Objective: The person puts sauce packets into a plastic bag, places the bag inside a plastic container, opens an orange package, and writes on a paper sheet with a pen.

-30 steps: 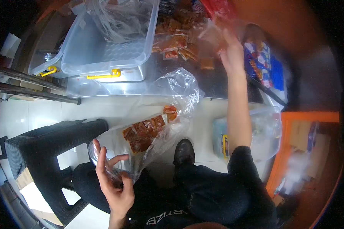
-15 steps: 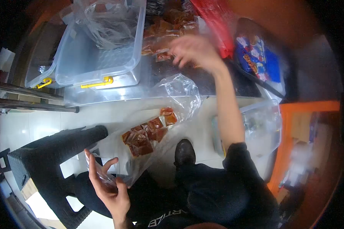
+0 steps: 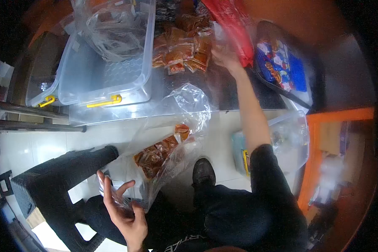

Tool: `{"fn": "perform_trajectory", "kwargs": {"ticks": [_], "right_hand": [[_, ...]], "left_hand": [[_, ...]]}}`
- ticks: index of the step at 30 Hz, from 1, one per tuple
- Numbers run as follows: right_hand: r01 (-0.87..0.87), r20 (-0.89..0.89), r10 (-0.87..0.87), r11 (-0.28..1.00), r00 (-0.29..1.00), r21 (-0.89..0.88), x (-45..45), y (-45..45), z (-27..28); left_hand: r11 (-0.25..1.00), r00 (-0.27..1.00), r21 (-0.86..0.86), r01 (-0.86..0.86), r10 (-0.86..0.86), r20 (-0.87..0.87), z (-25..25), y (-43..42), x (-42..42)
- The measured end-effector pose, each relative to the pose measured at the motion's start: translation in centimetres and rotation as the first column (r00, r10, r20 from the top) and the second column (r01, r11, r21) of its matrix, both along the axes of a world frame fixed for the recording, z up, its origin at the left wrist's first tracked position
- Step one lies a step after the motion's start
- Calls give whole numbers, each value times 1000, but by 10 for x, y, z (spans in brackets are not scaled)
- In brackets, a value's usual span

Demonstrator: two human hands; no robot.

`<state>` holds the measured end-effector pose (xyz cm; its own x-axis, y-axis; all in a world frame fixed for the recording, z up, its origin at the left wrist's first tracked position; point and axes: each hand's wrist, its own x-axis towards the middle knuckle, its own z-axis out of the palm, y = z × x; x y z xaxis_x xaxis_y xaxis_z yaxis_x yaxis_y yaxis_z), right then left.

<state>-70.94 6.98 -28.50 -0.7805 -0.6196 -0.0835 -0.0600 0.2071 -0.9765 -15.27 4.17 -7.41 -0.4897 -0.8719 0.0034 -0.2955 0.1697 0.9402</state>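
Observation:
My left hand [image 3: 126, 216] grips the end of a long clear plastic bag [image 3: 189, 98] at the lower left, thumb and fingers curled about the film. Inside the bag lie several reddish-brown sachets [image 3: 157, 155], bunched in its middle part. The bag's other end reaches up to the table edge. My right hand [image 3: 226, 58] is stretched over the table, just right of a pile of similar sachets [image 3: 182, 52] and beside a red plastic bag [image 3: 235, 31]. Its fingers are smeared by motion, so whether they hold anything is unclear.
A clear plastic bin [image 3: 107, 90] with yellow latches stands on the dark table, crumpled film inside. A blue printed packet [image 3: 281, 63] lies at the right. Below are a black stool [image 3: 42, 180], another clear bin [image 3: 296, 143] and an orange frame [image 3: 313, 159].
My right hand has moved to the right, from over the sachet pile to its right side, uncovering the sachets. My left hand still holds the bag, slightly lower in view.

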Motion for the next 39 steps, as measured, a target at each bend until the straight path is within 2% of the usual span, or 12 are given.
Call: {"fn": "perform_trajectory", "kwargs": {"ticks": [1,5,8,16,19,22,25,27,30,32,35,39], "right_hand": [[148,77,-139,980,987,-131,5,-15,-1],[436,-558,-166,808,813,395,37,-63,29],[628,-756,-209,710,620,318,30,-76,7],[355,-157,-391,910,907,-215,3,-45,-14],[183,278,32,682,960,-708,102,-39,107],[-469,83,515,827,853,-309,156,-13,150],[-923,-146,911,380,385,-57,215,-30,145],[-943,105,957,240,270,230,229,-31,166],[-775,-11,780,619,625,-131,176,-33,138],[-257,-144,237,956,961,-144,111,-41,112],[275,-599,-211,961,772,16,-1,-35,32],[119,-619,56,964,783,237,-54,-16,-53]], "left_hand": [[1000,1000,-21,11,-11,2,-1,0,-1],[996,998,-72,59,-60,-6,-3,-2,-4],[998,999,-53,45,-44,15,-3,0,-7],[990,993,-73,121,-122,-4,-2,2,0],[998,998,-34,54,-54,-15,1,4,-2],[999,999,-44,-7,5,-50,-2,2,-2],[1000,998,-2,-30,30,-61,-5,2,0],[999,999,-23,-27,26,-30,-4,2,1],[998,1000,-64,-12,11,-21,-2,-1,2],[998,1000,-68,-16,15,-11,0,-3,0],[998,997,-21,-64,64,30,5,2,-2],[997,997,-59,-53,56,55,2,3,-8]]}}
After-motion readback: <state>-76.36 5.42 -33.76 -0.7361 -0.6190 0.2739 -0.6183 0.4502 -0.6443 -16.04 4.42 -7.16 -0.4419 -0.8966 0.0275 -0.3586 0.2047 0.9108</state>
